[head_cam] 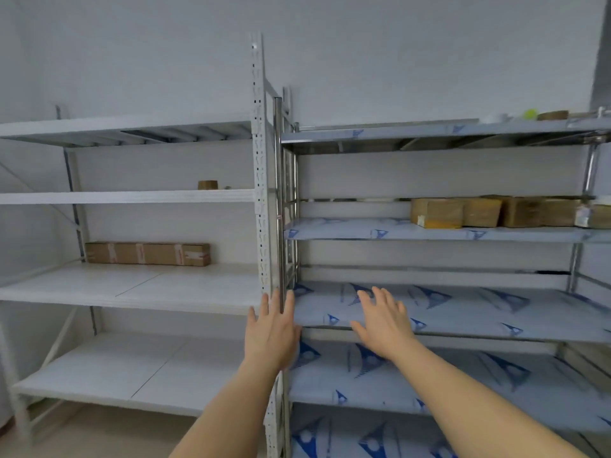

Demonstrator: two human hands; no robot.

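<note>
Grey wall [396,61] behind. Left hand [272,328] and right hand [383,325], fingers straight, holding nothing, at steel shelf [479,312] front-left corner; likely reaching in.

The long box [147,254] lies on the left rack [132,287], cartons [489,212] on the right rack [479,312] beside it.

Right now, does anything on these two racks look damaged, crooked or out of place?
Only one oddity: the steel rack's shelves still wear what looks like blue-printed protective film. The long carton and the brown boxes sit squarely; nothing looks spilled or broken.
</note>
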